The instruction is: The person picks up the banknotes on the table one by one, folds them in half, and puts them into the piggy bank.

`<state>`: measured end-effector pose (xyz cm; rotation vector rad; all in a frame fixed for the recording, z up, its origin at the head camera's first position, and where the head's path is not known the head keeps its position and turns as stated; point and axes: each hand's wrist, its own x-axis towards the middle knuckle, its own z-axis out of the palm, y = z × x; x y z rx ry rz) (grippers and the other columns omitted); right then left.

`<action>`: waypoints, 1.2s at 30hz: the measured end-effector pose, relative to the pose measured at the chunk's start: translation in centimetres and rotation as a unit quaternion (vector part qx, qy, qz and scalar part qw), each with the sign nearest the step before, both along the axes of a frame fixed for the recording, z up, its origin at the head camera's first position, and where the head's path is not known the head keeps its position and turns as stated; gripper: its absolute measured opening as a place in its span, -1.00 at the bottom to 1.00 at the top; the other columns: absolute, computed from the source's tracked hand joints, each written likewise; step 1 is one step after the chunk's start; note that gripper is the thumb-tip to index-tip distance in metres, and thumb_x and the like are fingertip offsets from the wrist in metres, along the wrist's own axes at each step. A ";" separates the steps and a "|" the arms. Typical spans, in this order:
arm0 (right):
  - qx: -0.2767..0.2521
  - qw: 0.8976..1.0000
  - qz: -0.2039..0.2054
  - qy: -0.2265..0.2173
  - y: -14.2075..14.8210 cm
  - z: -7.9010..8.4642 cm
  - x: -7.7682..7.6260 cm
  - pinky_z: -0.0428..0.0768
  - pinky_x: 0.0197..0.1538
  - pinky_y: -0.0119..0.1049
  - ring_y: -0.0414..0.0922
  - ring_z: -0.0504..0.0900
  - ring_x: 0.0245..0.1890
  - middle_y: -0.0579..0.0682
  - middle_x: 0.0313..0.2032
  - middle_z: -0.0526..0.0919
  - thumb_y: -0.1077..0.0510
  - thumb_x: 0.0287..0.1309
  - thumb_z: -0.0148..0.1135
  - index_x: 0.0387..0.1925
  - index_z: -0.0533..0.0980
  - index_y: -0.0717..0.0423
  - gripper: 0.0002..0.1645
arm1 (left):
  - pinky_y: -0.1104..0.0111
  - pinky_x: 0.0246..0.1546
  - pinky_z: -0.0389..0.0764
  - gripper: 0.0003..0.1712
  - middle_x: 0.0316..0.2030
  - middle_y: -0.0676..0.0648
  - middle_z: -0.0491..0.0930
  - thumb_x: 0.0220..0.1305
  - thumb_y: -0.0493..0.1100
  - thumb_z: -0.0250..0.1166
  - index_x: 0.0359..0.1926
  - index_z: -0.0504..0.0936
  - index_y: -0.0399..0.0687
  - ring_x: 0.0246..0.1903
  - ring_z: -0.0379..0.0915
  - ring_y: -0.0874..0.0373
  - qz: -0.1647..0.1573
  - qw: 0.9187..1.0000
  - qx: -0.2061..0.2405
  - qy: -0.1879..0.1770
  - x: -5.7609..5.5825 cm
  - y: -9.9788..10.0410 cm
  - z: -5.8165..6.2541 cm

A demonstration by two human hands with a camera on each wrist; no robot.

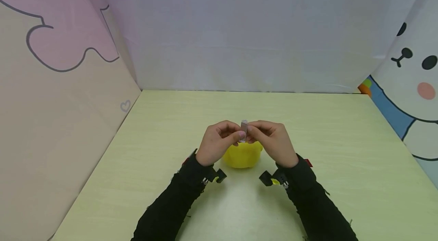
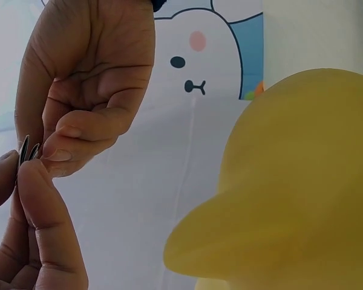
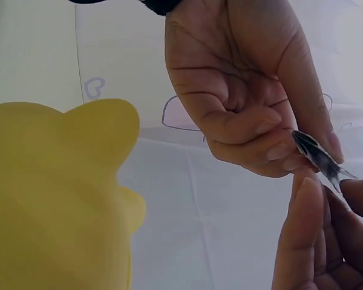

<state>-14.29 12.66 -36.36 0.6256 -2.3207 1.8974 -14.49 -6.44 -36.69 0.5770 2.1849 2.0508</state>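
Observation:
In the head view my left hand [image 1: 215, 143] and right hand [image 1: 274, 143] meet above the middle of the table. Between their thumbs and fingertips they pinch a small folded strip [image 1: 244, 125], greyish with pale edges. The right wrist view shows the strip [image 3: 317, 158] standing in folded layers, dark on its inner face, with fingers of both hands on it. Only thin edges of the strip [image 2: 26, 148] show in the left wrist view. Just below the hands sits a rounded yellow figure [image 1: 242, 157] with a smooth surface and rounded projections, its top partly hidden by the fingers.
A pale yellow-green table [image 1: 164, 119] spreads around the hands. Behind it hangs a white sheet [image 1: 232, 35]. Cloths printed with cartoon animals line the left side [image 1: 75, 100] and right side [image 1: 417, 134]. Both forearms wear black sleeves with small wrist-mounted devices.

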 end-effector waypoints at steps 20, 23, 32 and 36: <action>-0.014 1.000 0.005 -0.011 0.1 0.3 0.4 0.69 -0.17 -0.36 -0.16 0.66 -0.36 -0.29 -0.32 0.70 0.20 0.28 0.26 -0.05 0.63 0.27 -0.73 | 0.40 -0.29 0.64 -0.84 -0.27 -0.27 0.63 0.32 -0.26 0.28 -0.18 0.65 -0.31 -0.36 0.55 0.05 -0.011 0.999 -0.021 0.024 0.2 0.1 0.0; -0.015 1.000 0.004 -0.007 0.1 0.3 0.4 0.70 -0.18 -0.35 -0.11 0.67 -0.36 -0.28 -0.34 0.70 0.21 0.28 0.26 -0.07 0.63 0.28 -0.74 | 0.40 -0.29 0.65 -0.83 -0.28 -0.28 0.63 0.32 -0.25 0.28 -0.18 0.65 -0.31 -0.36 0.55 0.02 -0.015 0.999 -0.021 0.025 0.2 0.1 -0.1; -0.017 1.000 -0.008 -0.006 -0.2 0.2 0.3 0.69 -0.22 -0.37 -0.20 0.65 -0.40 -0.25 -0.39 0.70 0.21 0.28 0.26 -0.15 0.65 0.29 -0.79 | 0.39 -0.30 0.65 -0.83 -0.30 -0.28 0.64 0.32 -0.26 0.28 -0.19 0.65 -0.33 -0.37 0.56 0.01 -0.018 0.999 -0.021 0.028 0.2 0.1 -0.2; -0.012 1.000 -0.014 0.006 -0.2 0.0 0.2 0.68 -0.25 -0.38 -0.21 0.64 -0.41 -0.22 -0.40 0.70 0.23 0.28 0.25 -0.18 0.65 0.30 -0.81 | 0.40 -0.30 0.66 -0.84 -0.31 -0.30 0.64 0.32 -0.27 0.28 -0.19 0.65 -0.34 -0.37 0.57 -0.06 -0.018 0.999 -0.019 0.028 0.2 0.1 -0.1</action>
